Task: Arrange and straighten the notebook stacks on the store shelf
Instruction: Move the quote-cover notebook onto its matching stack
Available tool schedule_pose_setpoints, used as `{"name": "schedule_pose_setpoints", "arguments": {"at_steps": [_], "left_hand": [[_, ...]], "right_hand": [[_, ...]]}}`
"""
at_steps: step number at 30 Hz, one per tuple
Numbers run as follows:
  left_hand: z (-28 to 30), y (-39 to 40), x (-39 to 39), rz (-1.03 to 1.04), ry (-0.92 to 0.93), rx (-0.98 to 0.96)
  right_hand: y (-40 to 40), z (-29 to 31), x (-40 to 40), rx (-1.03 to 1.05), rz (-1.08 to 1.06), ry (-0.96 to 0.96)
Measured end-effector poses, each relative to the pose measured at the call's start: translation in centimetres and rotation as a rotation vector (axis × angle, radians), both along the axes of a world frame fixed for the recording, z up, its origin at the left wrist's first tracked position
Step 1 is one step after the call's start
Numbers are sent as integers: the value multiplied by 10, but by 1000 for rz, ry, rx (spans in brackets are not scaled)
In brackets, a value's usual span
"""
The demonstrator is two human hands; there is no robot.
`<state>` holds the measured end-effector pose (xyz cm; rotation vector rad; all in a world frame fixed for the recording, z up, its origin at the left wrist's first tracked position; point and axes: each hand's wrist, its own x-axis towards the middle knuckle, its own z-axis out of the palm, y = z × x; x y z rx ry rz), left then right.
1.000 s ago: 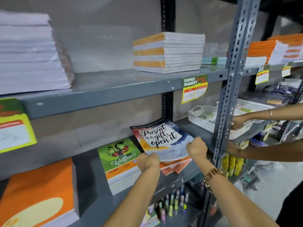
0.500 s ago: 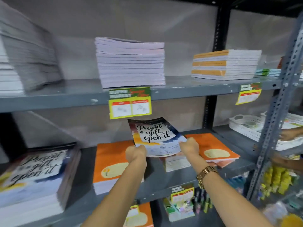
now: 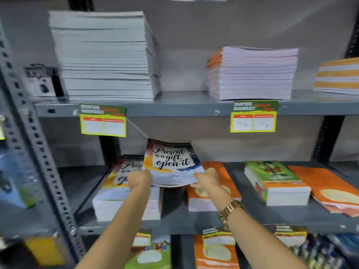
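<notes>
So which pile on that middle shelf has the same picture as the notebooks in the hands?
The leftmost stack, under the left hand. Its cover carries the same cursive lettering as the held notebooks; the others are orange or green.

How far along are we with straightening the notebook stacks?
Done: the tall white stack on the upper shelf looks squared. In hand: left hand and right hand hold the "Present is a gift" notebooks above their matching stack. Left: the fanned orange notebooks at right.
</notes>
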<state>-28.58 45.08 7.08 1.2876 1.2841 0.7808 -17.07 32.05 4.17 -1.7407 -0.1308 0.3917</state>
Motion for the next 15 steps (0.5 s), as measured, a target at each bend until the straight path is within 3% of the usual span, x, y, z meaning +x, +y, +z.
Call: {"name": "schedule_pose_setpoints", "arguments": {"at_steps": [8, 15], "left_hand": [[-16, 75, -61, 67, 74, 68], [-50, 99, -82, 67, 191, 254]], "right_hand": [[74, -12, -59, 194, 179, 183], [95, -40, -68, -188, 296, -28]]}}
